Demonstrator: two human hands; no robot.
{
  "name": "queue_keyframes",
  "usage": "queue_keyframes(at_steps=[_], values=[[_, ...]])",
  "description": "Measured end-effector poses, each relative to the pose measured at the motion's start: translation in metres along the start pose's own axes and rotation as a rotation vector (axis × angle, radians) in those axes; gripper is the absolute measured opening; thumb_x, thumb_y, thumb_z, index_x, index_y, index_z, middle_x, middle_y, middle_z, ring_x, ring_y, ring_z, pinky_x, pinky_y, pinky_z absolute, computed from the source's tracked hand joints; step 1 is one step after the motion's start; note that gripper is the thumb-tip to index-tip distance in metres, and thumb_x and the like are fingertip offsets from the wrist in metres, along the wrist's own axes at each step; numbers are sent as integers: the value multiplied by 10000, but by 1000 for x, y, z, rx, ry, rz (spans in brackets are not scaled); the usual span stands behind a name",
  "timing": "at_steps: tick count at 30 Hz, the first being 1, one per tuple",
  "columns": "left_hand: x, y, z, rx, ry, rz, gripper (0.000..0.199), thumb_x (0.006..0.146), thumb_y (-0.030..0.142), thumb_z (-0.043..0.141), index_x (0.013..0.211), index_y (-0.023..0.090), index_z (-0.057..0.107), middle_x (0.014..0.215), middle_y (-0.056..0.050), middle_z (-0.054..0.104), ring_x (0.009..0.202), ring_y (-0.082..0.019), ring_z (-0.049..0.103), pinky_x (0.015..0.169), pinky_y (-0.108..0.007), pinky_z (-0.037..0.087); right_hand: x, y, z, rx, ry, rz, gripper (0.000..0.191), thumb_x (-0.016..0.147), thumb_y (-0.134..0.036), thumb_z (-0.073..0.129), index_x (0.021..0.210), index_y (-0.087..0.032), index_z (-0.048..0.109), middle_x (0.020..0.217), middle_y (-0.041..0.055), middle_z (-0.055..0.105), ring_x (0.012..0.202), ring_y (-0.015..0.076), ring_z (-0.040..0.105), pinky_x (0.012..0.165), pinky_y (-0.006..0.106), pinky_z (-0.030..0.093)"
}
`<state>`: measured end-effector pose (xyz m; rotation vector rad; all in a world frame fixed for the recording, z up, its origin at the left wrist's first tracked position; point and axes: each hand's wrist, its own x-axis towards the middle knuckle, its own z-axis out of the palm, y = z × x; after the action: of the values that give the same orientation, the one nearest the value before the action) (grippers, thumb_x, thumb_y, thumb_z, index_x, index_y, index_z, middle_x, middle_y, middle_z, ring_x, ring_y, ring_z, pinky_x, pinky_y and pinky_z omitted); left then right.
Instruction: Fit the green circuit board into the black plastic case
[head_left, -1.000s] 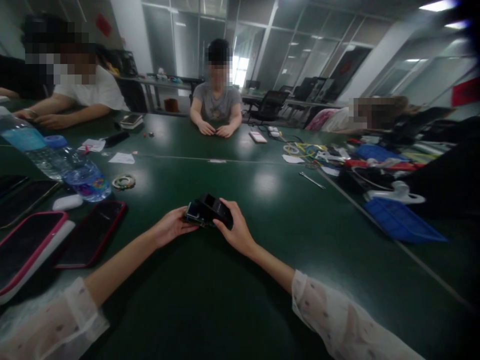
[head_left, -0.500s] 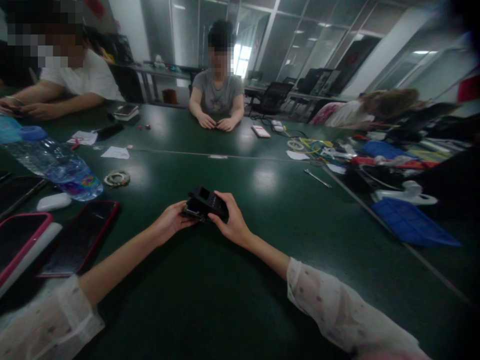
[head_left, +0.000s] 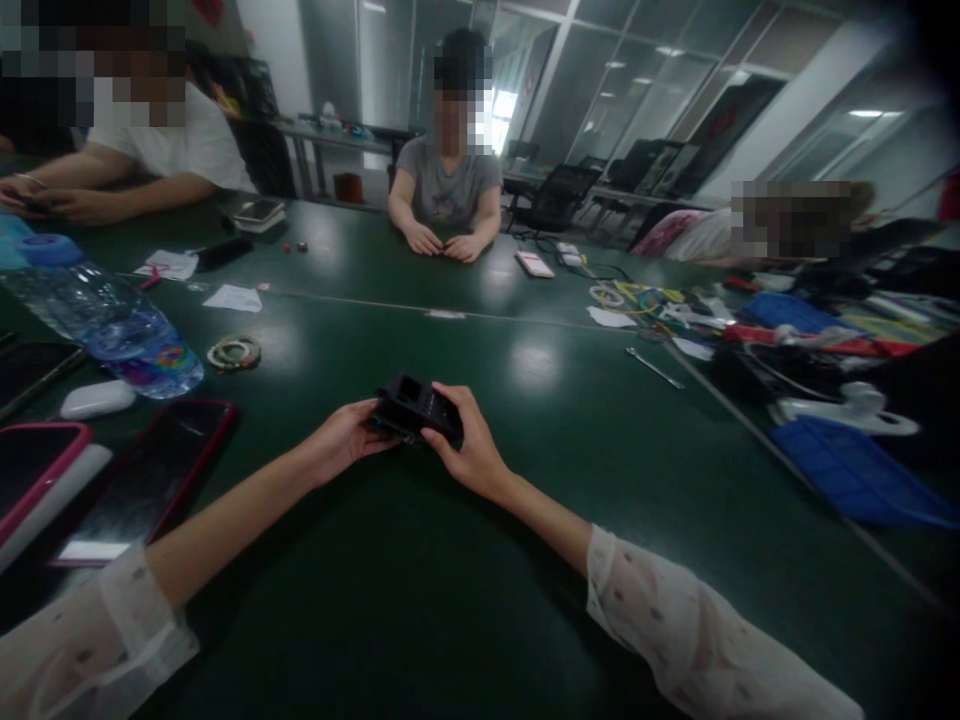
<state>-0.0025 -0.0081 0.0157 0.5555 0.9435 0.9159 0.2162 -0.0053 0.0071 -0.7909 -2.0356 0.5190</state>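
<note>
Between both hands, just over the green table (head_left: 360,590), is a black boxy device (head_left: 415,402) with a square opening on top and a row of small marks along one side. Its exact kind I cannot make out. My left hand (head_left: 349,438) grips its left end, fingers partly tucked underneath. My right hand (head_left: 472,445) wraps the right end, thumb on the near side and fingers over the far edge. Part of the underside is hidden by my fingers.
To the left are a water bottle (head_left: 120,320), a red-edged phone (head_left: 154,470), a white case (head_left: 97,400) and bracelets (head_left: 234,353). At right lie a wrench (head_left: 654,368), a blue tray (head_left: 855,475) and tangled cables (head_left: 637,297). Across the table sits a person in grey (head_left: 450,185).
The black device's upper part now sits lower and closer against its lower part, with less of the underside showing. The view has swung slightly left. Both hands keep their hold.
</note>
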Motion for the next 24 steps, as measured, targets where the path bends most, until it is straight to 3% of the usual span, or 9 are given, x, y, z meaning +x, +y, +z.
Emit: queue_keyframes(at_steps=[4, 7, 11, 15, 21, 24], values=[[0, 2, 1, -28, 55, -47, 205, 918, 148, 518, 1068, 113, 653, 966, -117, 737, 873, -219, 719, 921, -381, 544, 1, 1, 2, 12, -34, 13, 552, 908, -305, 611, 1397, -251, 360, 1268, 122, 497, 1172, 262, 526, 1008, 482, 470], [0, 4, 0, -44, 62, -81, 266, 928, 155, 504, 1162, 101, 617, 1003, -135, 727, 895, -218, 713, 929, -372, 539, 1, 4, 3, 30, -98, 41, 575, 896, -294, 631, 1398, -253, 354, 1271, 122, 498, 1168, 265, 531, 1009, 497, 476], [-1, 7, -2, -84, 57, -116, 392, 977, 403, 478, 1218, 113, 584, 1060, -161, 709, 941, -240, 697, 877, -368, 554, 0, 6, 5, 45, -178, 31, 599, 888, -283, 648, 1403, -254, 344, 1287, 123, 500, 1183, 266, 525, 1016, 508, 475], [-3, 8, -2, -54, 32, -112, 557, 898, 612, 527, 1113, 109, 630, 1055, -169, 705, 936, -241, 688, 855, -343, 557, 1, 7, 6, 46, -200, 44, 588, 871, -265, 668, 1373, -247, 362, 1272, 120, 510, 1173, 261, 532, 1010, 494, 481], [-5, 6, -2, -17, -42, -68, 367, 831, 293, 736, 1145, 137, 629, 1138, -144, 706, 1006, -221, 691, 929, -336, 538, 2, 5, 5, 35, -237, 107, 577, 873, -258, 669, 1358, -241, 358, 1271, 110, 522, 1165, 245, 547, 1010, 469, 487], [-6, 6, -3, -8, -39, -65, 372, 842, 282, 720, 1171, 133, 630, 1169, -148, 698, 1055, -226, 678, 958, -339, 528, 2, 5, 5, 35, -234, 107, 592, 868, -261, 675, 1365, -253, 354, 1273, 106, 520, 1175, 255, 547, 1011, 489, 488]])
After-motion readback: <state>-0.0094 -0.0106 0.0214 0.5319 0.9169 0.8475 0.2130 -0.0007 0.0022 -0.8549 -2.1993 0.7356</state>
